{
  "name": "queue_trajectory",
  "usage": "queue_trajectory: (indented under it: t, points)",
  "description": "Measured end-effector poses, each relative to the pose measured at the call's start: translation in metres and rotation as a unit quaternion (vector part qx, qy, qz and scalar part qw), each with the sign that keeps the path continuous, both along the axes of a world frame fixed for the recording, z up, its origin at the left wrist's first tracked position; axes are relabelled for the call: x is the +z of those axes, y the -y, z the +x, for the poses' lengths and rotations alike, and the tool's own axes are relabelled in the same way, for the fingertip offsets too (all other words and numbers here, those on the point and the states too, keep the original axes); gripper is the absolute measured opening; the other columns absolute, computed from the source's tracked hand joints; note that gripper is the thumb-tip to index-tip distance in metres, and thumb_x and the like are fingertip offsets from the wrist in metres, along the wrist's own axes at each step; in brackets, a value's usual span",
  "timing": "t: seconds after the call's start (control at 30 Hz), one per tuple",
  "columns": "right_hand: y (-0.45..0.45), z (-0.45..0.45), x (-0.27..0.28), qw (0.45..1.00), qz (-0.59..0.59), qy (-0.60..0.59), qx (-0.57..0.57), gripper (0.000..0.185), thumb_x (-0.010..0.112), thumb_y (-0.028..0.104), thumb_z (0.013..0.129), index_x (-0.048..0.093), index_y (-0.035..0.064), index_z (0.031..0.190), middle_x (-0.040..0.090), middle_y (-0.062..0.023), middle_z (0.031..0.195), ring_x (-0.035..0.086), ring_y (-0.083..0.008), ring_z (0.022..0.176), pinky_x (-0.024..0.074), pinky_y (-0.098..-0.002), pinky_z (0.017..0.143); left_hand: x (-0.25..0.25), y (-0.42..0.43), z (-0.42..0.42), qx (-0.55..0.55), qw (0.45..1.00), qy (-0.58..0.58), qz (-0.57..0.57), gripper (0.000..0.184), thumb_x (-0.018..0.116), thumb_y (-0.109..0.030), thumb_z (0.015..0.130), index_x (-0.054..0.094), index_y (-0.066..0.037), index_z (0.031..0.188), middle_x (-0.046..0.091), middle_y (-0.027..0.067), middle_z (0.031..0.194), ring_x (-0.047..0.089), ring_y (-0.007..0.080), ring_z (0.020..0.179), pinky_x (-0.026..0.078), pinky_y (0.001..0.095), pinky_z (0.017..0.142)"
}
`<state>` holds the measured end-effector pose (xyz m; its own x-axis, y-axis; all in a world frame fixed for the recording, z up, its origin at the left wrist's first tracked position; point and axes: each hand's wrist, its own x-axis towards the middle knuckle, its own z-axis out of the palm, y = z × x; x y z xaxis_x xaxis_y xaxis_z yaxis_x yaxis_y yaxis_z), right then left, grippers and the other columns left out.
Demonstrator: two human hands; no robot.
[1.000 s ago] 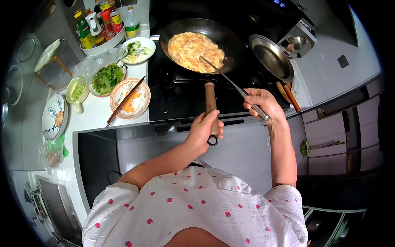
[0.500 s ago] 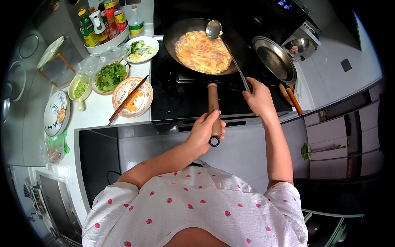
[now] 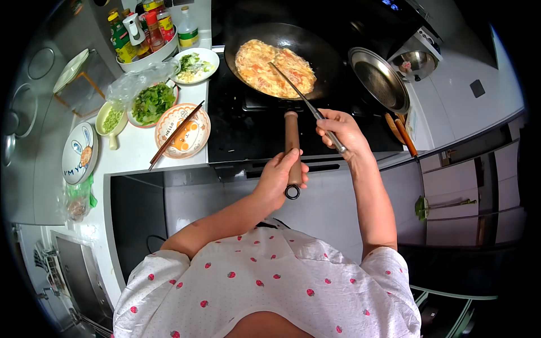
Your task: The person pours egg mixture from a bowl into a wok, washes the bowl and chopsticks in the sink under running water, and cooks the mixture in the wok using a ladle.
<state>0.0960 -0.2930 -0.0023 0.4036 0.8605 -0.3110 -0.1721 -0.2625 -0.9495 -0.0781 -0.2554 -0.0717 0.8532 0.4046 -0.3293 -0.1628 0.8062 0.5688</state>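
Observation:
My left hand (image 3: 280,177) is wrapped round the brown handle (image 3: 291,135) of a dark wok (image 3: 327,65) on the black stove. In the wok lies a mass of orange and pale yellow food (image 3: 270,70), toward its left side. My right hand (image 3: 344,132) grips the metal ladle (image 3: 307,103) by its handle, over the stove's front part. The ladle's far end reaches into the food, and its bowl is hidden there.
A metal lid (image 3: 379,80) stands right of the wok. Left on the counter are a patterned bowl (image 3: 197,143) with chopsticks (image 3: 176,135) across it, a bowl of greens (image 3: 153,105), a plate of chopped food (image 3: 194,66) and bottles (image 3: 155,31).
The ladle's bowl was lifted above the food half a second ago and is now down in it. My right hand has turned and moved slightly. My left hand stays on the wok handle.

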Motion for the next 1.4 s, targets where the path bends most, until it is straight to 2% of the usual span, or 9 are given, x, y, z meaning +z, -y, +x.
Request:
queue_trajectory:
  t: [0.07, 0.17, 0.33, 0.5, 0.7, 0.77, 0.97, 1.17, 1.4]
  points:
    - [0.008, -0.002, 0.0, 0.996, 0.028, -0.083, -0.012, 0.023, 0.055, 0.005, 0.079, 0.055, -0.004, 0.1, 0.051, -0.0026, 0.058, 0.04, -0.0033, 0.038, 0.027, -0.0149, 0.033, -0.001, -0.001, 0.0, 0.001, 1.0, 0.004, 0.0, 0.034, 0.048, -0.032, 0.091, 0.046, -0.003, 0.109, 0.056, 0.0066, 0.076, 0.055, 0.0138, 0.063, 0.049, 0.0275, 0.054]
    - [0.023, -0.006, 0.005, 0.997, 0.031, -0.071, -0.01, 0.041, 0.055, 0.007, 0.079, 0.047, -0.0096, 0.116, 0.053, -0.0045, 0.06, 0.042, -0.0036, 0.038, 0.0289, -0.0137, 0.032, 0.001, 0.0, -0.001, 0.005, 1.0, -0.003, -0.001, 0.035, 0.048, -0.033, 0.091, 0.046, -0.003, 0.109, 0.056, 0.0067, 0.076, 0.055, 0.0139, 0.063, 0.049, 0.0275, 0.054]
    - [0.041, -0.009, 0.019, 0.999, 0.03, 0.024, -0.027, 0.035, 0.056, 0.001, 0.076, 0.051, -0.0087, 0.109, 0.051, -0.0037, 0.06, 0.043, -0.0062, 0.041, 0.0313, -0.0181, 0.037, -0.001, 0.0, -0.001, 0.01, 1.0, -0.002, -0.002, 0.035, 0.048, -0.033, 0.091, 0.046, -0.003, 0.109, 0.056, 0.0067, 0.075, 0.055, 0.014, 0.062, 0.048, 0.0273, 0.053]
    - [0.046, -0.014, 0.031, 0.965, -0.061, 0.244, -0.071, 0.046, 0.054, 0.0, 0.077, 0.044, -0.0106, 0.12, 0.049, -0.003, 0.062, 0.043, -0.0072, 0.046, 0.0337, -0.0195, 0.04, 0.002, 0.0, -0.002, 0.008, 1.0, -0.006, -0.001, 0.035, 0.048, -0.032, 0.091, 0.046, -0.003, 0.11, 0.056, 0.0069, 0.076, 0.055, 0.0141, 0.061, 0.048, 0.0269, 0.052]
    - [0.048, -0.011, 0.028, 0.798, -0.153, 0.578, -0.076, 0.044, 0.06, 0.007, 0.071, 0.053, -0.0071, 0.112, 0.056, -0.0113, 0.069, 0.056, -0.0175, 0.065, 0.0449, -0.0306, 0.065, 0.003, 0.0, -0.003, 0.009, 1.0, -0.008, -0.005, 0.035, 0.046, -0.033, 0.092, 0.046, -0.003, 0.11, 0.057, 0.0073, 0.076, 0.055, 0.0142, 0.062, 0.047, 0.0265, 0.053]
    - [0.049, -0.01, 0.027, 0.794, -0.16, 0.584, -0.057, 0.045, 0.059, 0.007, 0.072, 0.052, -0.0084, 0.113, 0.055, -0.0105, 0.067, 0.055, -0.0165, 0.06, 0.0445, -0.0296, 0.059, 0.008, -0.001, -0.006, 0.003, 1.0, -0.018, 0.002, 0.035, 0.045, -0.033, 0.092, 0.046, -0.003, 0.111, 0.057, 0.0074, 0.076, 0.055, 0.0142, 0.064, 0.047, 0.0269, 0.054]
    - [0.045, -0.012, 0.039, 0.966, -0.125, 0.226, -0.015, 0.044, 0.055, 0.006, 0.077, 0.046, -0.012, 0.116, 0.053, -0.0052, 0.059, 0.046, -0.0073, 0.041, 0.0364, -0.0183, 0.039, 0.003, 0.0, -0.004, 0.007, 1.0, -0.024, 0.003, 0.036, 0.045, -0.034, 0.092, 0.047, -0.004, 0.111, 0.057, 0.0076, 0.077, 0.056, 0.0147, 0.065, 0.048, 0.0283, 0.057]
    - [0.04, -0.009, 0.033, 0.999, -0.016, -0.024, -0.036, 0.034, 0.052, 0.006, 0.081, 0.049, -0.01, 0.111, 0.054, -0.0046, 0.059, 0.043, -0.0032, 0.037, 0.0321, -0.0133, 0.032, 0.004, -0.002, -0.007, 0.005, 0.999, -0.041, -0.005, 0.035, 0.045, -0.035, 0.092, 0.048, -0.005, 0.11, 0.058, 0.0077, 0.077, 0.056, 0.0148, 0.065, 0.048, 0.0284, 0.057]
    - [0.035, -0.013, 0.031, 0.995, -0.001, 0.098, -0.023, 0.037, 0.055, 0.005, 0.079, 0.048, -0.0108, 0.112, 0.054, -0.0045, 0.061, 0.044, -0.0061, 0.04, 0.0332, -0.0173, 0.036, 0.002, -0.001, -0.01, 0.006, 0.999, -0.03, 0.013, 0.036, 0.045, -0.036, 0.092, 0.047, -0.004, 0.108, 0.058, 0.0084, 0.08, 0.057, 0.0157, 0.066, 0.048, 0.0279, 0.057]
